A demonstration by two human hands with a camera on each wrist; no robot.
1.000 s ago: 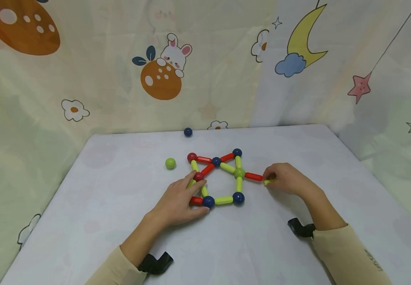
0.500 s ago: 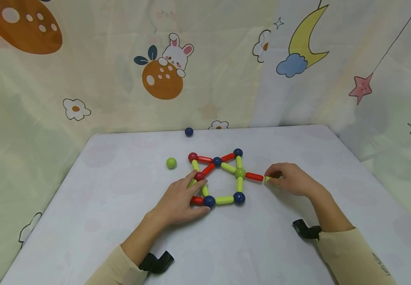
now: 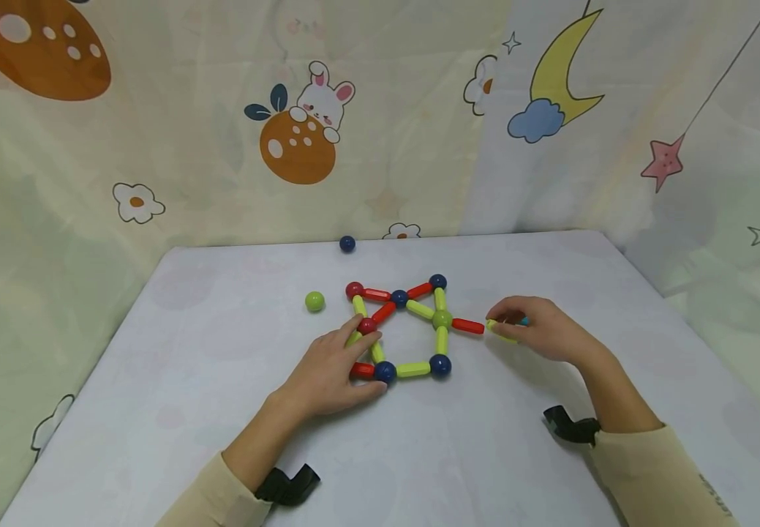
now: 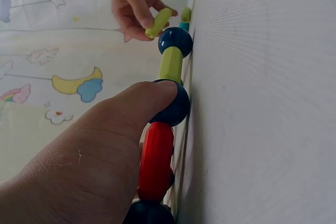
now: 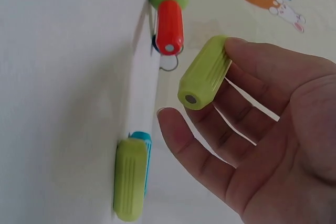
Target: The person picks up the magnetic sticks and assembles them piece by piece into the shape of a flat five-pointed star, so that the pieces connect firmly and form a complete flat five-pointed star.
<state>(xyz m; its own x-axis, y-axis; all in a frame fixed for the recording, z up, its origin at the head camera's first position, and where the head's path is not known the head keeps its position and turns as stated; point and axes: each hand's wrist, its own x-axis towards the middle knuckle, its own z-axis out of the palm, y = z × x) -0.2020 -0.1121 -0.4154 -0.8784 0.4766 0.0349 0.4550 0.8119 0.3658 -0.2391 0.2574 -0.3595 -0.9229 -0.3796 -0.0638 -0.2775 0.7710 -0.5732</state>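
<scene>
Magnetic rods and balls are joined into a flat frame with red rods [image 3: 468,326], yellow-green rods [image 3: 413,369], blue balls [image 3: 440,366] and a green ball [image 3: 442,319]. My left hand [image 3: 335,373] rests on its left side with fingers spread; the thumb touches a blue ball [image 4: 173,106]. The fingers partly cover that side. My right hand [image 3: 537,328] pinches a loose yellow-green magnetic rod [image 5: 205,74], apart from the free end of the red rod [image 5: 169,27] sticking out of the frame. A second yellow-green rod [image 5: 130,179] and a turquoise rod [image 5: 143,137] lie under this hand.
A loose green ball [image 3: 314,301] lies left of the frame, and a loose blue ball [image 3: 347,244] sits at the table's back edge. Printed cloth [image 3: 208,168] hangs behind the white table [image 3: 156,410]. Black straps [image 3: 572,426] are on both wrists.
My right hand has shifted slightly right and up, and the rod in its fingers has tilted. Turquoise now shows between the fingers. The left hand and frame stay put.
</scene>
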